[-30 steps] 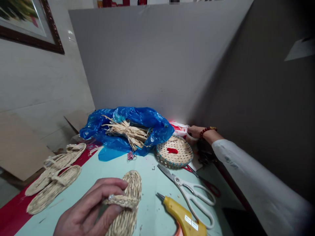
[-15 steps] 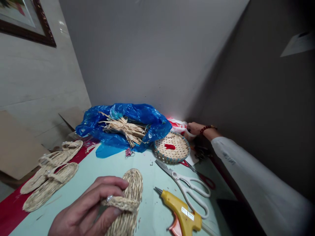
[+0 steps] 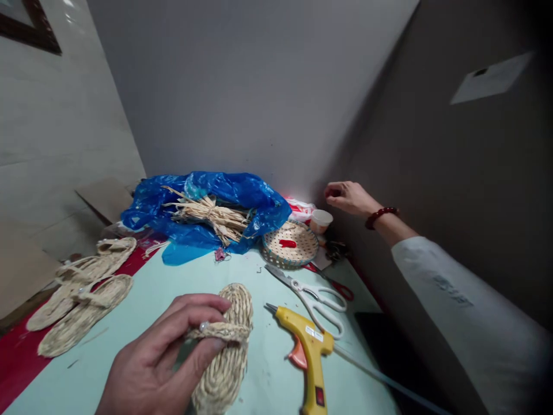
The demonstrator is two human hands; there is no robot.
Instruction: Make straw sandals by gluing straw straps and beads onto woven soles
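Note:
A woven straw sandal lies on the pale green table top in front of me. My left hand grips it, thumb and fingers closed around the strap, which carries a small shiny bead. At the back right, my right hand hangs in the air above and beside a small white-rimmed cup. Its fingers are curled together; whatever they may hold is too small or hidden to see. A yellow glue gun with an orange trigger lies right of the sandal. White-handled scissors lie just beyond it.
Two finished-looking straw sandals lie at the left. A blue plastic bag holds a bundle of dried straw. Beside it sits a round woven basket with a red item, near red-handled scissors. Grey walls rise behind and right.
My right hand has lifted up and away from the cup at the back right, which now shows. My left hand stays on the sandal strap. The view has shifted slightly.

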